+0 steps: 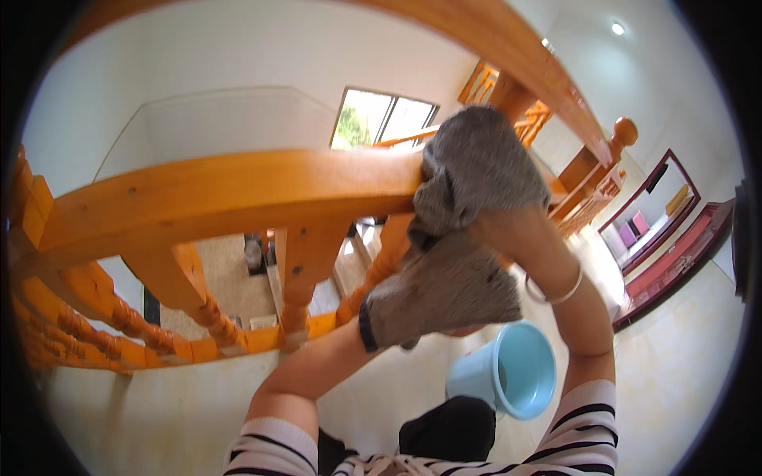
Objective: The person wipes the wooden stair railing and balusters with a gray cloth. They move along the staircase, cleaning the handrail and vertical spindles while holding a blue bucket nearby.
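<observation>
A thick grey-brown cloth (476, 166) is bunched over the wooden handrail (250, 184) of a balustrade. My right hand (512, 232) grips its upper part against the rail, the fingers hidden in the folds. The cloth's lower part hangs below the rail over my left hand (467, 331), of which only a bit of finger shows under the hem. My left hand appears to hold this lower part, but its grip is mostly covered. Turned balusters (211, 312) and a broader post (297, 268) stand beneath the rail, left of the cloth.
A light-blue plastic bucket (470, 372) stands on the pale tiled floor (178, 410) beside my knee (449, 425). Another curved rail (506, 35) passes overhead towards a ball-topped newel post (624, 134). Beyond the balusters lies a lower floor level (223, 285). A dark red door (673, 262) is at right.
</observation>
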Demonstrator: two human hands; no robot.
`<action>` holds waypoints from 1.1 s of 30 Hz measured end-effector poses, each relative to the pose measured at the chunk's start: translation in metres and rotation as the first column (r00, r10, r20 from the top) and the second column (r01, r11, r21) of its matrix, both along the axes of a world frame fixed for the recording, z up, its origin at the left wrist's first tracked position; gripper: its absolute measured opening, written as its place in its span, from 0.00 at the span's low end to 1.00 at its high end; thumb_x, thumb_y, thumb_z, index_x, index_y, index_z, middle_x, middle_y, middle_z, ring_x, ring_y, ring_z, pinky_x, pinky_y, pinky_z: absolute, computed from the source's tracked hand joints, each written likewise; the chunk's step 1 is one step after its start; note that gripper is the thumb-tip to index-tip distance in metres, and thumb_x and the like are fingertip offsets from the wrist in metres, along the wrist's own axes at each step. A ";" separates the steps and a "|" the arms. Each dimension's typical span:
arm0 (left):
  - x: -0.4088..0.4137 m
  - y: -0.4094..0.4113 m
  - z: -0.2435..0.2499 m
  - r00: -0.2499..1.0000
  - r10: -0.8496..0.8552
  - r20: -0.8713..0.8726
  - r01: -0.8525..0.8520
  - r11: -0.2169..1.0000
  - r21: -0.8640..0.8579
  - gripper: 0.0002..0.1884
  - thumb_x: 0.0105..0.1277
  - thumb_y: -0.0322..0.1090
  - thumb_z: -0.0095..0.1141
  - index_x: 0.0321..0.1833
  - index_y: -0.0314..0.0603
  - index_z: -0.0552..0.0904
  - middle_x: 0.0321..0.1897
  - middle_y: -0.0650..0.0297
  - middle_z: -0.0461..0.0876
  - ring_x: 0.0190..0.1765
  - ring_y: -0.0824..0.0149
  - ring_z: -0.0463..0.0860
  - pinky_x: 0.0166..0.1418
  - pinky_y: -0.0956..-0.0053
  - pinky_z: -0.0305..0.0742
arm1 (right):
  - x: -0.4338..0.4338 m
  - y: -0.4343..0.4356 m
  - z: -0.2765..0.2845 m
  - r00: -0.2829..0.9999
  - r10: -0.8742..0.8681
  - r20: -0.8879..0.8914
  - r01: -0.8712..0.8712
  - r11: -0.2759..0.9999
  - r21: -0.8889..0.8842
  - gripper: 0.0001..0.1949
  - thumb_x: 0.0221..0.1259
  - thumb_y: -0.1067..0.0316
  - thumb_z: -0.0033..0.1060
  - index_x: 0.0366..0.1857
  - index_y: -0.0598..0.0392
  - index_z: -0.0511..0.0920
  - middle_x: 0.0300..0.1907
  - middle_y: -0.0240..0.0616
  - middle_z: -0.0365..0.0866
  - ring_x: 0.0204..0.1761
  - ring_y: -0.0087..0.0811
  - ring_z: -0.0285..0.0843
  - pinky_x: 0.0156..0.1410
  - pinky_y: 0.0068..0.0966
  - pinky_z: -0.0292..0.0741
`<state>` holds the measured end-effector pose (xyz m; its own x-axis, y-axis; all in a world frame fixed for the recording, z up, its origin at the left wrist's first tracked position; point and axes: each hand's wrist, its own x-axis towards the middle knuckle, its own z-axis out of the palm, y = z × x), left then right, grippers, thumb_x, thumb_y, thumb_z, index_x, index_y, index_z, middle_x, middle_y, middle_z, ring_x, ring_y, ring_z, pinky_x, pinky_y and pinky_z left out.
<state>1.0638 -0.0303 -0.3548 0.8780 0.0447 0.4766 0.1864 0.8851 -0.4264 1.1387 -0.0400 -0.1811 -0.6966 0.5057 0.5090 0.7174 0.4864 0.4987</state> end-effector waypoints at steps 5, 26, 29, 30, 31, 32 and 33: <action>-0.006 -0.010 0.008 0.983 -0.032 -0.183 0.079 0.964 0.254 0.27 0.72 0.53 0.41 0.68 0.47 0.63 0.62 0.54 0.70 0.62 0.58 0.75 0.65 0.63 0.74 | 0.058 -0.015 -0.038 0.993 -0.063 -0.102 0.061 0.998 -0.022 0.19 0.49 0.64 0.63 0.45 0.57 0.72 0.47 0.47 0.71 0.50 0.47 0.69 0.58 0.39 0.67; 0.014 0.051 -0.141 -0.498 0.451 0.741 0.413 -0.628 0.660 0.41 0.67 0.38 0.56 0.75 0.36 0.46 0.74 0.50 0.49 0.74 0.55 0.54 0.75 0.63 0.48 | 0.019 0.025 -0.278 0.175 0.093 -0.980 -0.192 0.980 0.059 0.16 0.60 0.67 0.52 0.51 0.56 0.79 0.59 0.49 0.74 0.61 0.50 0.69 0.68 0.39 0.62; 0.017 0.048 -0.170 -0.478 0.522 0.707 0.423 -0.569 0.706 0.40 0.68 0.39 0.55 0.75 0.35 0.46 0.74 0.51 0.48 0.75 0.55 0.53 0.76 0.62 0.48 | 0.019 0.019 -0.309 0.182 0.077 -0.980 -0.079 0.995 0.063 0.17 0.60 0.69 0.51 0.52 0.57 0.78 0.60 0.49 0.74 0.62 0.48 0.69 0.68 0.39 0.62; 0.009 0.047 -0.187 -0.412 0.630 0.658 0.437 -0.497 0.749 0.39 0.66 0.36 0.56 0.75 0.42 0.48 0.73 0.56 0.53 0.72 0.59 0.59 0.74 0.63 0.55 | 0.013 0.020 -0.325 0.129 0.093 -0.987 -0.056 0.995 0.086 0.17 0.58 0.68 0.53 0.51 0.56 0.79 0.57 0.48 0.75 0.61 0.48 0.69 0.67 0.40 0.63; -0.003 0.049 -0.213 -0.357 0.581 0.732 0.588 -0.469 0.659 0.36 0.68 0.40 0.51 0.74 0.39 0.50 0.72 0.55 0.55 0.71 0.59 0.60 0.73 0.63 0.56 | 0.006 0.020 -0.340 -0.025 -0.065 -0.998 -0.061 0.996 -0.063 0.17 0.58 0.67 0.55 0.51 0.56 0.79 0.56 0.47 0.76 0.61 0.48 0.70 0.67 0.40 0.62; -0.019 0.050 -0.239 -0.284 0.535 0.796 0.725 -0.423 0.544 0.33 0.71 0.45 0.46 0.73 0.36 0.52 0.71 0.54 0.57 0.70 0.58 0.61 0.72 0.63 0.57 | -0.004 0.020 -0.353 -0.179 -0.225 -0.958 -0.096 0.973 -0.210 0.17 0.57 0.66 0.56 0.51 0.56 0.79 0.55 0.47 0.76 0.60 0.48 0.70 0.67 0.41 0.62; -0.014 0.054 -0.238 -0.383 0.807 0.449 0.290 -0.356 0.888 0.27 0.72 0.45 0.44 0.68 0.38 0.59 0.65 0.56 0.65 0.66 0.60 0.67 0.69 0.65 0.62 | 0.003 0.021 -0.386 -0.091 -0.244 -0.965 0.003 0.969 -0.245 0.16 0.57 0.65 0.58 0.49 0.57 0.78 0.53 0.46 0.77 0.57 0.45 0.71 0.65 0.39 0.64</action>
